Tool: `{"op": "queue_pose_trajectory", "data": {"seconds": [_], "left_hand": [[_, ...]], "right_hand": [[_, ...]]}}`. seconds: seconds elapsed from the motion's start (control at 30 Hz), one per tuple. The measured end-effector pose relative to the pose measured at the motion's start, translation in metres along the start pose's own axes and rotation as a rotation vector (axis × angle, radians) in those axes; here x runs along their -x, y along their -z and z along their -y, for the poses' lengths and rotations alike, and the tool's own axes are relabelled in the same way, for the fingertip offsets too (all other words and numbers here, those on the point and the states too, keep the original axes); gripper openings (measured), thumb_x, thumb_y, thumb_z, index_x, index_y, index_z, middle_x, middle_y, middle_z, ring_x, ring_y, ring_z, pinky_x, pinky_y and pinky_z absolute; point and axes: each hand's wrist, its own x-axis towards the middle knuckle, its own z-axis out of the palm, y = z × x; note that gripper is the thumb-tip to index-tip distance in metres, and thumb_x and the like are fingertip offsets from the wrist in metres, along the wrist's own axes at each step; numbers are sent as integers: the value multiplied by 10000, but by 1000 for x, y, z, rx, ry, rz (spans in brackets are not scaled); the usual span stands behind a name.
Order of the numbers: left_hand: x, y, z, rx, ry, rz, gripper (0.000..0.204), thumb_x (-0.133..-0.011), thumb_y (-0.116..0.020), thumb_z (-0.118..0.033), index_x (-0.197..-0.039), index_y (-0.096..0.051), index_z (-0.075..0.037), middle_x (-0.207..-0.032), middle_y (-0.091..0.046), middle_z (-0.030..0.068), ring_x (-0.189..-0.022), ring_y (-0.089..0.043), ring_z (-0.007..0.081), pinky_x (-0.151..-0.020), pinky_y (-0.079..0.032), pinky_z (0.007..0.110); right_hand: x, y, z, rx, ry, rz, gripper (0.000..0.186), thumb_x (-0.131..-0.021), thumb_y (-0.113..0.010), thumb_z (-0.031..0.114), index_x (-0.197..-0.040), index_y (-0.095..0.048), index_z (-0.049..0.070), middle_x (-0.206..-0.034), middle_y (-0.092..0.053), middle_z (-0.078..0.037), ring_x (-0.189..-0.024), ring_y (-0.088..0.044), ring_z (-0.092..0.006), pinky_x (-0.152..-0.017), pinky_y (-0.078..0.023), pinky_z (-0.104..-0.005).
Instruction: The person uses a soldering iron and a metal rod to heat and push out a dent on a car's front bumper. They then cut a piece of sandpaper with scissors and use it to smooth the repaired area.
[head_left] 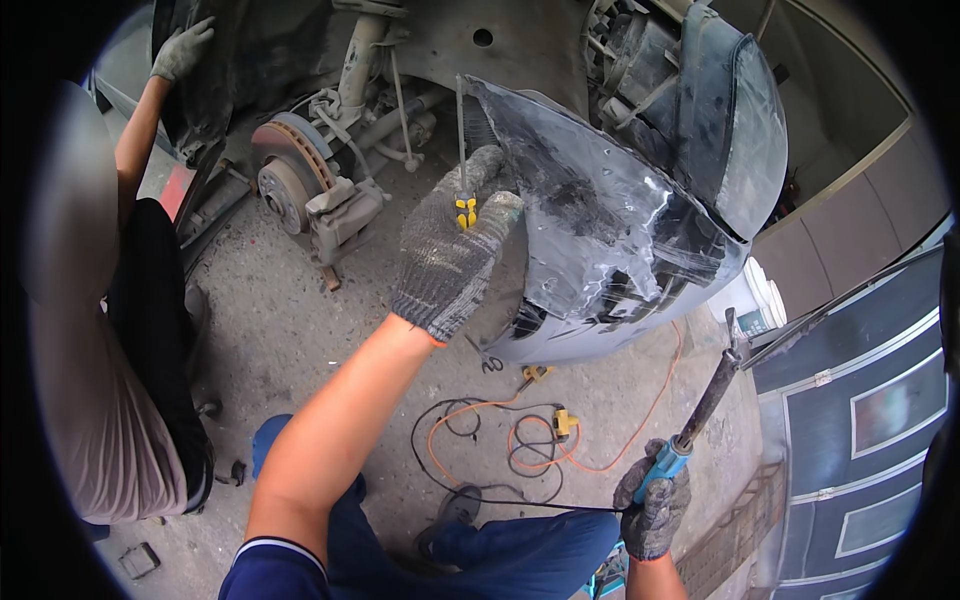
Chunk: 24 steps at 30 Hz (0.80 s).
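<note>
My left hand [455, 235], in a grey knit glove, is closed at the left edge of a damaged car bumper [590, 215]. It grips a thin grey rod [461, 135] with a yellow-and-black end, probably a screwdriver, pointing up. The bumper's grey paint is scraped to dark, rough plastic, with pale shiny streaks on its right part. Lower right, my right hand [655, 500], also gloved, wraps round the blue handle of a hot-air gun [707, 405]. Its dark metal barrel and narrow nozzle point up, apart from the bumper. A black cable runs from its handle.
Another person [120, 390] is at the left, a gloved hand [183, 48] on a dark panel. An exposed brake disc [290, 170] sits under the wheel arch. Orange and black cables [510, 450] coil on the floor near my feet. A white bucket [760, 300] stands behind the bumper.
</note>
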Motion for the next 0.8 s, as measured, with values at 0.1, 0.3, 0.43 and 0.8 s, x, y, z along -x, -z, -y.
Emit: {"op": "queue_pose_trajectory", "data": {"seconds": [0.1, 0.3, 0.43, 0.8], "left_hand": [[4, -3, -10, 62, 12, 9, 423, -894, -628, -140, -1284, -541, -1, -1186, -638, 169, -1069, -621, 209, -920, -470, 305], [7, -2, -13, -122, -64, 43, 380, -905, -606, -176, -1245, -569, -10, -1062, -669, 188, -948, -660, 270, -850, -499, 347], [0, -3, -15, 98, -156, -52, 348, -905, -605, -133, -1220, -581, 13, -1061, -675, 165, -958, -653, 221, -857, -492, 322], [-9, 24, -47, 674, 10, 18, 308, -922, -588, -19, -1225, -570, 30, -1126, -642, 75, -1005, -598, 125, -895, -478, 255]], "right_hand": [[-4, -6, 2, -6, -24, -44, 668, -830, -688, 498, -1200, -504, -27, -629, -517, -46, -501, -488, -126, -448, -383, -253], [-10, -13, 6, 15, 3, -54, 668, -826, -698, 490, -1204, -505, -27, -631, -518, -46, -495, -488, -126, -436, -378, -256], [-11, -21, 12, 23, -17, -56, 675, -817, -711, 489, -1204, -505, -24, -634, -519, -38, -494, -492, -125, -436, -388, -257], [-15, -39, 20, 24, -8, -24, 639, -829, -714, 439, -1203, -490, -28, -640, -506, -23, -480, -470, -109, -423, -370, -236]]}}
